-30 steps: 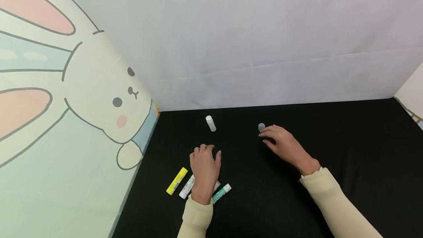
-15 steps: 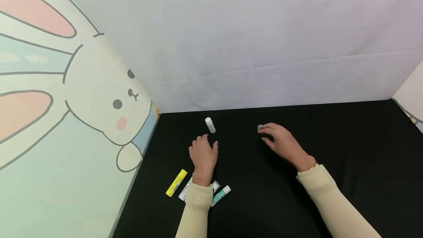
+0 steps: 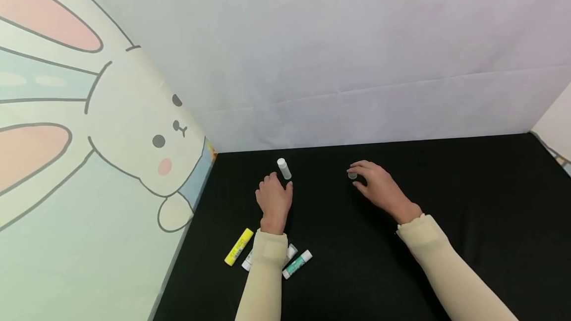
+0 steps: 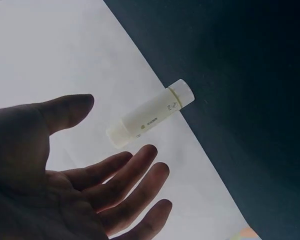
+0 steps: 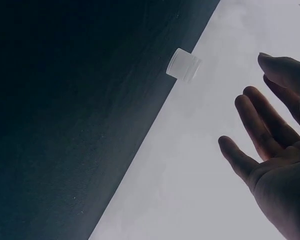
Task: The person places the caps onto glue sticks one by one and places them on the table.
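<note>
A slim white capped tube (image 3: 284, 168) with small print stands upright near the back of the black table. My left hand (image 3: 273, 201) is just in front of it, fingers spread and palm facing it; in the left wrist view, a gap shows between the thumb and the white tube (image 4: 149, 114). To the right stands a small translucent cap-like cylinder (image 3: 352, 175). My right hand (image 3: 379, 187) curves loosely around its near side in the head view. The right wrist view shows the fingers apart from the translucent cylinder (image 5: 184, 65).
Below the left hand lie a yellow tube (image 3: 238, 247), a green-and-white tube (image 3: 297, 264) and a white tube (image 3: 247, 262) partly under the left sleeve. A pale wall (image 3: 357, 63) closes off the back; a rabbit-printed wall (image 3: 120, 137) stands left.
My left hand has moved forward from above the lying tubes to the standing white tube. My right hand has shifted slightly left and forward around the translucent cylinder.
</note>
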The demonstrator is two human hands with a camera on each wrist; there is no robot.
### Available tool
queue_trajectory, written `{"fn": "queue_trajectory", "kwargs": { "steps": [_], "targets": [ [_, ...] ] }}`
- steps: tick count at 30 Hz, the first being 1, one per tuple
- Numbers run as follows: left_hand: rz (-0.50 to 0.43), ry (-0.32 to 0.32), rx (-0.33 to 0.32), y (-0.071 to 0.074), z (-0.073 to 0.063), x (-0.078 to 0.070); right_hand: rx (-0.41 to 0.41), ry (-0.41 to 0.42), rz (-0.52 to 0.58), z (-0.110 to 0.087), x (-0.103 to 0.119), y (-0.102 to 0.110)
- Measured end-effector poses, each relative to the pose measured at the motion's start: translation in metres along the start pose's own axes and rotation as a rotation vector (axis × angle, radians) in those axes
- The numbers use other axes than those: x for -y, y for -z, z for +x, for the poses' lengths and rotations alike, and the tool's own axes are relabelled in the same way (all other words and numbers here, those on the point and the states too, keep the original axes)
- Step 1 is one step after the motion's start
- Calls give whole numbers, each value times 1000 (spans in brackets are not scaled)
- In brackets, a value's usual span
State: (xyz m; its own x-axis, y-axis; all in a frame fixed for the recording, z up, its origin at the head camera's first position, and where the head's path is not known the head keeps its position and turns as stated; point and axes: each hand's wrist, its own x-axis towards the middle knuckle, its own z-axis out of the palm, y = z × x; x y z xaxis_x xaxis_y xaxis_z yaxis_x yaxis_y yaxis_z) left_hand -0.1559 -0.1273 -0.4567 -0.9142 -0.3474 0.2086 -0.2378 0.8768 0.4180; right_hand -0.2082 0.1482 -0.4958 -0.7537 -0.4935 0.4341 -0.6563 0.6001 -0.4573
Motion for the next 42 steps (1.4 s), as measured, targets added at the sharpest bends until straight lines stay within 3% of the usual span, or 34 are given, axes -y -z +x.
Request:
{"fn": "queue_trajectory", "kwargs": {
  "steps": [18, 31, 42],
  "targets": [
    [-36, 73, 53, -18, 33, 3, 76, -86, -9, 9, -8, -5],
    [-74, 114, 73, -31, 44, 8, 160, -172, 6, 15, -13, -12],
    [-121, 175, 122, -39, 50, 9, 185, -172, 3, 16, -18, -17]
  ]
}}
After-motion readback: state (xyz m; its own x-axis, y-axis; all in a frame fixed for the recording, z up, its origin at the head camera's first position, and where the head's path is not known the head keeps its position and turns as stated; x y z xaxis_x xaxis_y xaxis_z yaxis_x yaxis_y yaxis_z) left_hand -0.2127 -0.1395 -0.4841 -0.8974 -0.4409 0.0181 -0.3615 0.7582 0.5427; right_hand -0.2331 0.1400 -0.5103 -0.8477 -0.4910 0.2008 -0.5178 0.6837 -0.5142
